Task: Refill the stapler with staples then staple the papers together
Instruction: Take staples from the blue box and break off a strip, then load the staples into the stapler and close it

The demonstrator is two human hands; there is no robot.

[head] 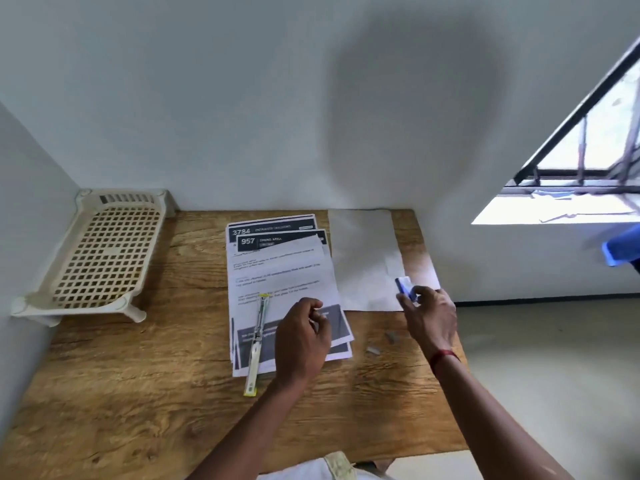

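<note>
A stapler [257,344] lies folded wide open and flat across the lower left of a stack of printed papers [280,271] in the middle of the wooden table. My left hand [303,337] hovers just right of the stapler with its fingers curled; whether something small is pinched in them I cannot tell. My right hand [431,317] is over the table's right side and holds a small blue and white staple box [403,287]. Two short staple strips [382,342] lie on the wood between my hands.
A blank white sheet [363,258] lies right of the stack, against the wall. A beige perforated plastic rack [100,254] stands in the back left corner. The table's right edge [453,327] drops to the floor; a window is at the far right.
</note>
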